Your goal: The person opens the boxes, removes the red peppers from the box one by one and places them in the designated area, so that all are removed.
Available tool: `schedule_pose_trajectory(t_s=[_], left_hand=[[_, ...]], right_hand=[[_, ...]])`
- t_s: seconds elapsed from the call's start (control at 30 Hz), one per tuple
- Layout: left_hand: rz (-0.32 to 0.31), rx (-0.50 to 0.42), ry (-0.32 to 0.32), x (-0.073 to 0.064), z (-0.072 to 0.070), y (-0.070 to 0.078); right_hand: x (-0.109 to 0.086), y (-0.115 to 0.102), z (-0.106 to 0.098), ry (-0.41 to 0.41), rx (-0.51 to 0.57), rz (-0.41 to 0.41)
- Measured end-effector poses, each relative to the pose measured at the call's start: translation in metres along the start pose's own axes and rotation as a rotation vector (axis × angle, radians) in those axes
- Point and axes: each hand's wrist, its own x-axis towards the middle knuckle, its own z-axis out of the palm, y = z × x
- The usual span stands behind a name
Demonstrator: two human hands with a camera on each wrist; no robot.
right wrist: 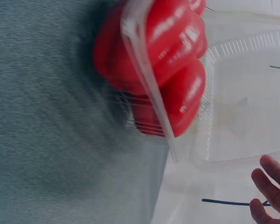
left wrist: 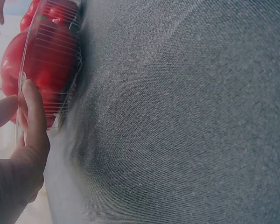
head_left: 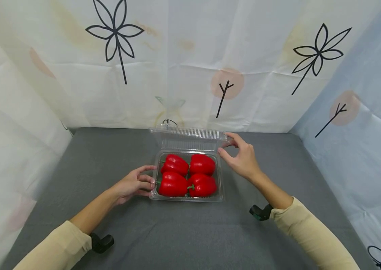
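A clear plastic clamshell container sits on the table with several red bell peppers inside, two of them showing green stems. Its hinged lid stands raised at the back. At the container's left side, my left hand holds the rim, thumb above and fingers against the outer wall; the left wrist view shows this rim between thumb and index finger. My right hand is at the lid's right edge, thumb and index finger spread apart. In the right wrist view, the fingertips come right at the lid's edge.
The container stands on a grey cloth-covered table. White printed curtains rise behind the table and along both sides. A black strap mount is on the left wrist, another mount on the right.
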Motion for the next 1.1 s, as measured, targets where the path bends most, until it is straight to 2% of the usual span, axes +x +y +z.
schedule_pose_trajectory(t_s=[0.53, 0.7, 0.83, 1.1], left_hand=[[0.003, -0.032, -0.038, -0.002, 0.003, -0.001], [0.012, -0.039, -0.035, -0.003, 0.003, 0.0], [0.018, -0.043, -0.038, -0.003, 0.003, 0.0], [-0.01, -0.055, -0.036, -0.002, 0.006, -0.002]], right_hand=[[0.025, 0.007, 0.004, 0.01, 0.164, 0.232], [0.038, 0.014, 0.009, 0.0, 0.293, 0.349], [0.046, 0.018, 0.013, -0.014, 0.37, 0.417], [0.05, 0.031, 0.02, -0.085, 0.402, 0.487]])
